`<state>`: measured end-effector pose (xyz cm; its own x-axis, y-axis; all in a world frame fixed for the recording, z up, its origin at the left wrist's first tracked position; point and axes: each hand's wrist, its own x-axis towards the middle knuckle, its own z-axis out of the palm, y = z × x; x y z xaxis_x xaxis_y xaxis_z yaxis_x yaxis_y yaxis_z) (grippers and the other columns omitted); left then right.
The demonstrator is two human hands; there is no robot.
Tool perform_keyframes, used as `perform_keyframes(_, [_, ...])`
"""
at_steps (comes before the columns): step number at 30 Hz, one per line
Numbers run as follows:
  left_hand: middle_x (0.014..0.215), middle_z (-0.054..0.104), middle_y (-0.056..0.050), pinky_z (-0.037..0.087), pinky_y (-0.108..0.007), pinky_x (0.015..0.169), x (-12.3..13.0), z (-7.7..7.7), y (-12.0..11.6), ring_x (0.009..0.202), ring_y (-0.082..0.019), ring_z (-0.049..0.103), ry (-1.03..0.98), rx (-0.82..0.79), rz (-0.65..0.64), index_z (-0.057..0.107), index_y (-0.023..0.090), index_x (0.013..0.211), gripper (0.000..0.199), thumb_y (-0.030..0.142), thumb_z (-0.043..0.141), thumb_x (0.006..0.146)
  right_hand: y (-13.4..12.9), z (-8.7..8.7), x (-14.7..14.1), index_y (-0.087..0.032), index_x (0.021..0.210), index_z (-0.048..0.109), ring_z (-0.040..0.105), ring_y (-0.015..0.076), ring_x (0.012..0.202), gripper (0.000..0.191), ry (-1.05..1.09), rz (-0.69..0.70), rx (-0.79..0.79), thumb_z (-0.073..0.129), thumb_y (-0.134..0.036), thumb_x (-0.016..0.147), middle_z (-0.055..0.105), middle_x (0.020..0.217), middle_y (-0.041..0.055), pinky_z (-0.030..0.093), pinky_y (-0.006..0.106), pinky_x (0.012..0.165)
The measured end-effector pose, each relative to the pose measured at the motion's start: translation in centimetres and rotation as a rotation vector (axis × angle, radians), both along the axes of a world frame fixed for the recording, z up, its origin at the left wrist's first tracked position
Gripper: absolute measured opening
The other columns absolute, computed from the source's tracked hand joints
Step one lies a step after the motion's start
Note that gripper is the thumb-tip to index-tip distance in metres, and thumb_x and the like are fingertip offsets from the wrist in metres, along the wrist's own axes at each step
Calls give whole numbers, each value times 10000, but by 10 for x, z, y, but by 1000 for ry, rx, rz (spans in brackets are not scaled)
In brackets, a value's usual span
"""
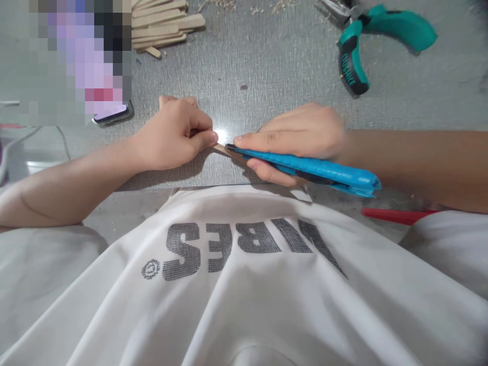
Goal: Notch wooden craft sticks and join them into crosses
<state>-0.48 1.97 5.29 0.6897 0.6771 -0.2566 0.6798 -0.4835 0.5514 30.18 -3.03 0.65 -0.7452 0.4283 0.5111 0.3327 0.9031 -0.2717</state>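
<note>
Near the front edge of the grey table, my left hand is closed, with thumb and forefinger pinching a thin wooden craft stick. My right hand is wrapped round a blue utility knife, its forefinger laid along the top. The knife's dark tip sits against the stick, just right of my left thumb. The blade itself is too small to make out. Part of the stick is hidden by the left fingers and the knife.
Several craft sticks lie piled at the back left, with wood shavings beside them. Teal-handled pliers rest at the back right. A phone, mostly blurred out, lies at left. The table edge runs close to my shirt.
</note>
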Motion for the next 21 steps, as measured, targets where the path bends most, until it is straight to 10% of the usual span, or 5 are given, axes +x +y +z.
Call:
perform_keyframes(17, [634, 492, -35, 429, -693, 1260, -1, -3, -1, 1012, -331, 641, 6, 28, 14, 545, 268, 697, 422, 366, 614, 1102, 1, -4, 4, -280, 1552, 713, 862, 161, 767, 252, 77, 21, 108, 620, -314, 1321, 915, 973, -38, 679, 317, 704])
perform_keyframes(21, [641, 549, -44, 439, -710, 1259, -4, -7, 2, 1012, -346, 672, -11, 40, 6, 605, 269, 703, 420, 391, 625, 1104, 4, 2, 15, -289, 1574, 777, 971, 194, 1001, 336, 132, -52, 155, 692, -292, 1249, 992, 1173, 1, 780, 300, 937])
